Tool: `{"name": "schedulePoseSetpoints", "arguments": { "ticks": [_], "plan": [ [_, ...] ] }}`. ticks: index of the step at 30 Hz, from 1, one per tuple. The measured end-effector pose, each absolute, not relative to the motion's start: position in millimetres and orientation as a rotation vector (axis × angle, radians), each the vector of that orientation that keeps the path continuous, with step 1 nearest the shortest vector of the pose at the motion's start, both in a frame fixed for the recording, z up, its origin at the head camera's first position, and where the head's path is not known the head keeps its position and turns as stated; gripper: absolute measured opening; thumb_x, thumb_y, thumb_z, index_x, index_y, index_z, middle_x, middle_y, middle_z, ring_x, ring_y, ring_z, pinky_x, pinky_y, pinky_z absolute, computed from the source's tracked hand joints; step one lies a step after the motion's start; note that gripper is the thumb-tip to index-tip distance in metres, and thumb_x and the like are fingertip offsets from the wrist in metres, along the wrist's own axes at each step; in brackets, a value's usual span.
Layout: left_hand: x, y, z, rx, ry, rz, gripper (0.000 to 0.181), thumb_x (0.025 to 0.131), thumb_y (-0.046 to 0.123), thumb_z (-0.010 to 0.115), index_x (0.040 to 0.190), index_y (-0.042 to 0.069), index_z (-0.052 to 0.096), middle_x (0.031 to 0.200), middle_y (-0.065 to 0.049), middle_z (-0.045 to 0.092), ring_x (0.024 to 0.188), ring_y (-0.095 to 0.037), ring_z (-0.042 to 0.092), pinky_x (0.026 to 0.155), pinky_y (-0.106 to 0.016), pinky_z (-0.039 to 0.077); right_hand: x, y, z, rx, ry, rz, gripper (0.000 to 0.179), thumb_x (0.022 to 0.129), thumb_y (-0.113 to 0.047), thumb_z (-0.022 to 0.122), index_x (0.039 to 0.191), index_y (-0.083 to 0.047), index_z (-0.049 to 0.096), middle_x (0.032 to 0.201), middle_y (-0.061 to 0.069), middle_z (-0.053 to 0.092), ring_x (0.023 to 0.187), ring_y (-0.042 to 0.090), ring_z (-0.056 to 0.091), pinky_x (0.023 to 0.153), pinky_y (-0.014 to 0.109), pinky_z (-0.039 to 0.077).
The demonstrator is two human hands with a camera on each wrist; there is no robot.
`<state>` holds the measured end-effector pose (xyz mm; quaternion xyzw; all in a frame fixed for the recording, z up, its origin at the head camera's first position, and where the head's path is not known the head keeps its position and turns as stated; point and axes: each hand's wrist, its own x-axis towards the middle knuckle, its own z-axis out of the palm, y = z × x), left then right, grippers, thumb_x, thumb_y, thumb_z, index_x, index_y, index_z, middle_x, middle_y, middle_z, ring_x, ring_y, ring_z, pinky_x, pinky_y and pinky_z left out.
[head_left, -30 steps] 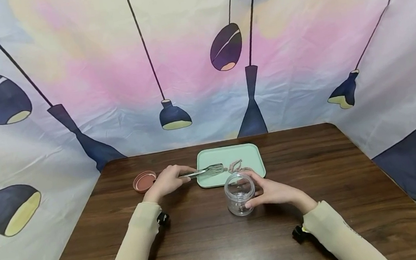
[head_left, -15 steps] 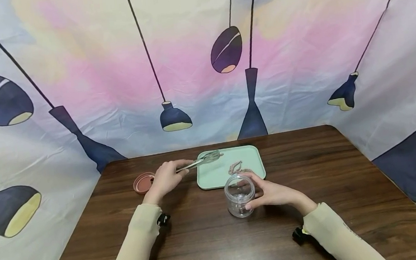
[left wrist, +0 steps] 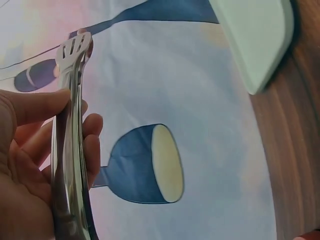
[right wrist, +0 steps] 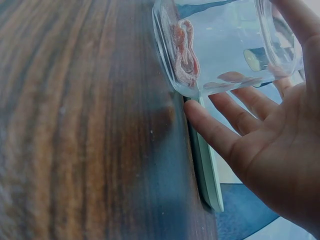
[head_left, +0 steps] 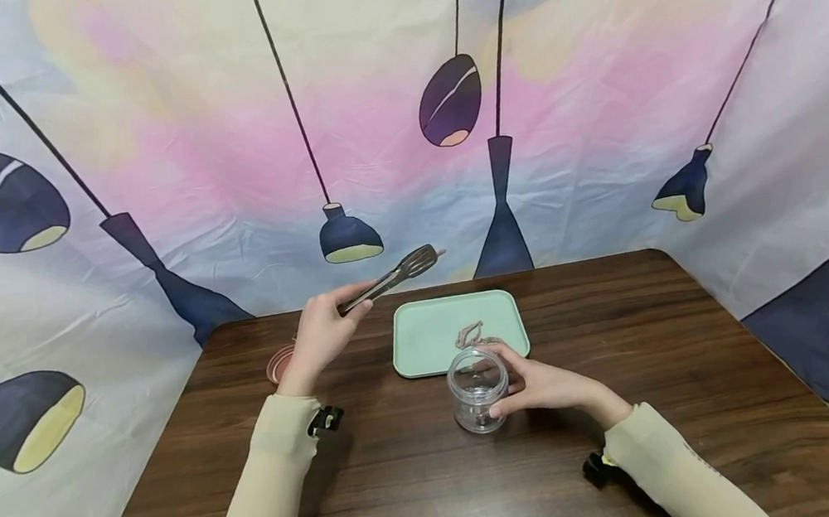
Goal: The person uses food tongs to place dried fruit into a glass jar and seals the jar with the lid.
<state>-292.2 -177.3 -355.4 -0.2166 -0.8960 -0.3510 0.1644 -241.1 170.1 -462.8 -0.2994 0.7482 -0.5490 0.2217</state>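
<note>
My left hand (head_left: 322,331) grips metal tongs (head_left: 389,281) with slotted heads, raised above the table's far edge. A small pinkish bit (head_left: 441,252) sticks out at their tip. In the left wrist view, thumb and fingers squeeze the tongs' arms (left wrist: 70,160) together. My right hand (head_left: 546,379) holds a clear, lidless jar (head_left: 478,394) upright on the table, thumb and fingers round its side. Through the jar's wall near its base, the right wrist view shows a looped pinkish strip (right wrist: 186,52). More pinkish strips (head_left: 469,334) lie on the pale green tray (head_left: 419,349).
A reddish round lid (head_left: 277,363) lies on the brown wooden table (head_left: 422,491), partly behind the left hand. The tray sits just beyond the jar. A cloth printed with hanging lamps (head_left: 223,144) closes off the table's far side.
My left hand has lifted the tongs up off the tray and tilted them upward, carrying the pinkish bit at their tip. The right hand and jar have stayed in place.
</note>
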Motion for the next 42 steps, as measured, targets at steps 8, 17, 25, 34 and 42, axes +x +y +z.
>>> {"name": "schedulePoseSetpoints", "arguments": {
  "ticks": [8,17,25,34,42],
  "plan": [
    [-273.5,-179.6,-347.1,-0.706,-2.562,-1.028,0.032,0.095,0.018,0.073,0.127,0.024,0.073,0.101,0.003,0.074,0.063,-0.016,0.052,0.057,-0.032,0.041,-240.4,168.4,-461.6,-0.805,2.075,-1.503,0.091,0.089,-0.023,0.080,0.158,-0.024,0.019,0.153,0.014,0.035,0.130,0.028,0.053,0.098,0.036,0.049],
    [-245.3,-181.1,-332.0,-0.746,-2.603,-0.907,0.032,0.095,0.020,0.074,0.126,0.029,0.073,0.081,0.007,0.068,0.051,-0.011,0.043,0.054,-0.031,0.038,-241.0,170.8,-462.7,-0.836,2.059,-1.521,0.089,0.090,-0.021,0.079,0.157,-0.021,0.021,0.153,0.017,0.037,0.130,0.030,0.053,0.099,0.036,0.048],
    [-221.0,-183.8,-315.8,-0.777,-2.709,-0.693,0.033,0.095,0.022,0.073,0.125,0.035,0.072,0.052,0.011,0.041,0.039,-0.006,0.027,0.048,-0.031,0.031,-243.3,170.5,-461.4,-0.838,2.080,-1.519,0.088,0.090,-0.021,0.079,0.156,-0.023,0.022,0.152,0.017,0.036,0.129,0.030,0.053,0.099,0.038,0.048],
    [-208.7,-181.2,-314.3,-0.907,-2.754,-0.501,0.034,0.093,0.020,0.074,0.123,0.035,0.073,0.048,0.017,0.031,0.042,0.000,0.023,0.048,-0.028,0.031,-239.2,167.5,-469.4,-0.853,2.045,-1.536,0.087,0.091,-0.020,0.078,0.157,-0.020,0.021,0.153,0.019,0.036,0.128,0.031,0.054,0.098,0.036,0.049],
    [-208.0,-168.8,-307.7,-1.019,-2.731,-0.365,0.033,0.092,0.013,0.071,0.120,0.030,0.076,0.051,0.017,0.036,0.046,-0.001,0.028,0.047,-0.027,0.028,-242.5,170.7,-465.2,-0.839,2.073,-1.516,0.089,0.090,-0.020,0.079,0.157,-0.026,0.021,0.154,0.013,0.037,0.133,0.028,0.051,0.099,0.035,0.048]
  ]
}}
